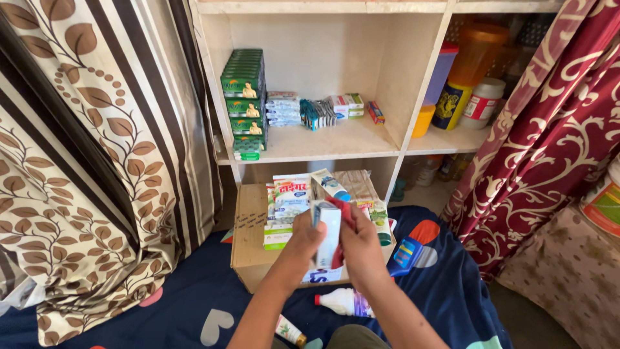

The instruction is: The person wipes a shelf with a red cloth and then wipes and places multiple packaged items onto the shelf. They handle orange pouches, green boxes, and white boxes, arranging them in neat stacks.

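Above an open brown cardboard carton [248, 239] that sits on a dark blue patterned bedsheet [452, 291], both hands meet around a tall white rectangular paperboard box [329, 236]. The left hand [303, 240] is clamped on the box's left long edge, fingers wrapped round it, while the right hand [360, 245] is closed on its right side together with a red cloth [345, 216] pressed against the box face. The box stands nearly upright, its long axis running roughly top to bottom with the upper end tipped slightly away toward the white wooden shelf unit [387, 139]. It looks light and fairly stiff, though thin paperboard would likely dent under a hard squeeze; the smooth printed faces seem a little slippery, so the long edges and corners appear the surest places to grip. Inside the carton lie more small packets and boxes [290, 197]. On the shelf stands a stack of green flat boxes [244, 97], and a white plastic bottle [342, 302] lies on its side on the bedsheet just below the hands.
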